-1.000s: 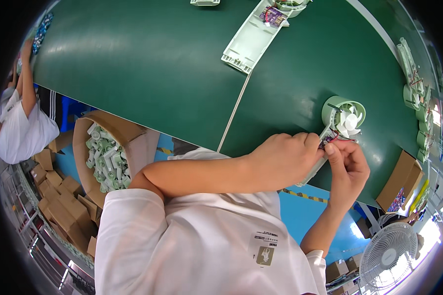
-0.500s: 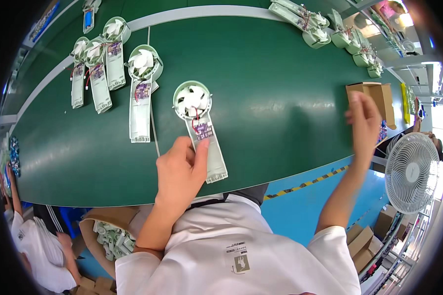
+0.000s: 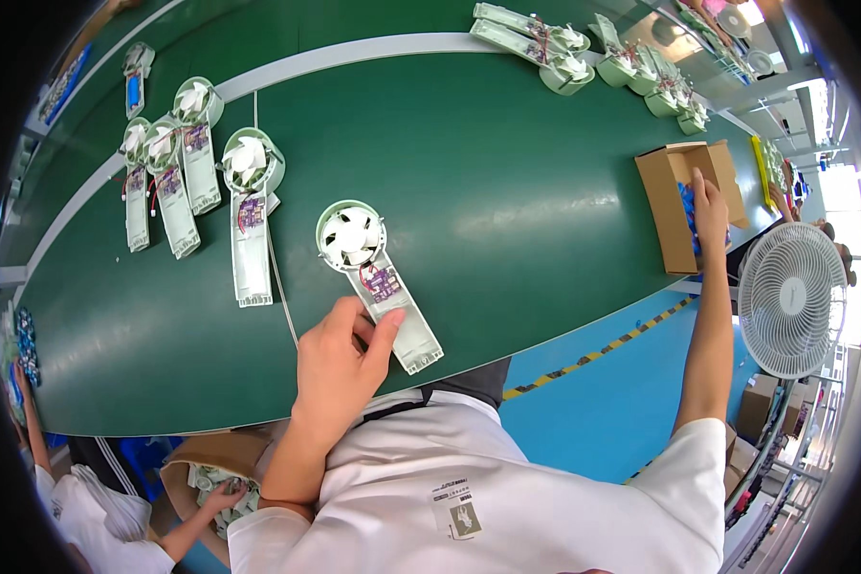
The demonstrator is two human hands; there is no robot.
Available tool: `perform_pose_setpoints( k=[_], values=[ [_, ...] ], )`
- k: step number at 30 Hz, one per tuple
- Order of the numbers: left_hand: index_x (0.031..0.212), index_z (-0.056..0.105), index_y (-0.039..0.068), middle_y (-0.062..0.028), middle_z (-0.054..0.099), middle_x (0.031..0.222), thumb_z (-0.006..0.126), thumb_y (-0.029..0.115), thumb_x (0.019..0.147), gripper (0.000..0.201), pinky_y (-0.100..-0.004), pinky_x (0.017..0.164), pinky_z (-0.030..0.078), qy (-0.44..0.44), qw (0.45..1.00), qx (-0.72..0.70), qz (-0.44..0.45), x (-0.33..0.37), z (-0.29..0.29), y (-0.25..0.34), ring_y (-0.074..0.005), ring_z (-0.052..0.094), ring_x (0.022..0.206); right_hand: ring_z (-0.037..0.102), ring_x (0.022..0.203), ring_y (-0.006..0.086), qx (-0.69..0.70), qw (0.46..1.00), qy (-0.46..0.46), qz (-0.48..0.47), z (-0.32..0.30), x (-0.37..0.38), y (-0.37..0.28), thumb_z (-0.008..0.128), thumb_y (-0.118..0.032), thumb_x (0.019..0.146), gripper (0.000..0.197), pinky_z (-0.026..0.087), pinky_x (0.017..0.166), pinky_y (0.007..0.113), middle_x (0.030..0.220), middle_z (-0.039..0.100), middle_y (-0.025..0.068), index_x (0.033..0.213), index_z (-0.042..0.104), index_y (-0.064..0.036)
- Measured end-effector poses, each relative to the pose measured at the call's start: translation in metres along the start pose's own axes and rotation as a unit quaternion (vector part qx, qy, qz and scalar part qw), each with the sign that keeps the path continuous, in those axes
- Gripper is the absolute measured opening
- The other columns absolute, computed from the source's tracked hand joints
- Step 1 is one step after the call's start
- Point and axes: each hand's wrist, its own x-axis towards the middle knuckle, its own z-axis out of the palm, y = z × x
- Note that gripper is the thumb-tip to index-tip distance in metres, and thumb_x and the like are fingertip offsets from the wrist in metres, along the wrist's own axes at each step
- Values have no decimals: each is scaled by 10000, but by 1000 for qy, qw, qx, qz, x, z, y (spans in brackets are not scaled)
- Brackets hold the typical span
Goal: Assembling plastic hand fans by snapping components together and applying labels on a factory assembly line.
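Observation:
My left hand (image 3: 340,356) grips a small hand-held fan housing (image 3: 414,342) by the edge of its handle, thumb on top. It lies tilted on the green table, its open handle showing a purple circuit board (image 3: 381,284) with red wires below white blades. Over at the right, my right hand (image 3: 708,215) reaches into an open cardboard box (image 3: 662,212) holding blue parts (image 3: 687,206), too small to name surely. Its visible fingers are stretched out, and nothing shows in them. Another fan housing (image 3: 251,253) rests left of the one I hold.
Several similar fan housings (image 3: 174,215) stand at the left and more (image 3: 566,75) at the far right. A white rail (image 3: 354,50) crosses the table (image 3: 507,258). A large white fan (image 3: 792,297) is at the right. A co-worker's hand (image 3: 225,497) is in a carton (image 3: 187,459) of pale parts.
My right hand has moved into the cardboard box. The left keeps hold of the fan housing. The view has shifted, and a co-worker's hand now reaches into the carton at lower left.

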Motion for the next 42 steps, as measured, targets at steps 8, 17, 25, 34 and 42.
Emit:
perform_pose_setpoints(
  k=[8, 17, 25, 34, 42],
  values=[
    [844, 610, 2, -46, 596, 574, 726, 169, 863, 204, -249, 429, 367, 19, 998, -36, 52, 4, 3, -4, -73, 467, 426, 642, 986, 353, -164, 963, 90, -195, 15, 8, 66, 456, -524, 953, 536, 489, 817, 431, 1016, 685, 205, 1109, 692, -69],
    [772, 570, -17, -70, 562, 553, 738, 148, 842, 246, -274, 445, 368, 37, 994, 7, 101, 3, 8, -13, -102, 462, 458, 647, 877, 394, -48, 995, -35, -85, 16, 11, -7, 480, -522, 935, 556, 492, 773, 463, 913, 676, 226, 872, 711, -20],
    [797, 605, -30, -63, 589, 574, 735, 141, 843, 220, -261, 453, 388, 11, 998, 10, 58, -2, 2, -7, -84, 479, 468, 630, 825, 265, 323, 937, 136, 5, 31, 19, 12, 413, -449, 1009, 543, 454, 782, 368, 813, 663, 154, 921, 669, 21],
    [890, 644, -37, -44, 597, 594, 729, 103, 843, 171, -241, 475, 417, 23, 1000, 1, 18, -12, -25, -10, -74, 507, 494, 635, 859, 199, 538, 829, 137, 72, -9, 15, -24, 427, -284, 1009, 357, 506, 791, 323, 917, 665, 126, 1067, 604, 20],
    [894, 639, -29, -48, 600, 608, 726, 74, 840, 145, -237, 480, 412, 60, 997, -15, 57, -9, -30, -13, -73, 509, 510, 600, 746, 162, 491, 853, 166, 63, -10, 47, 9, 502, -370, 962, 378, 462, 680, 295, 796, 644, 92, 880, 620, -20]
  ],
)
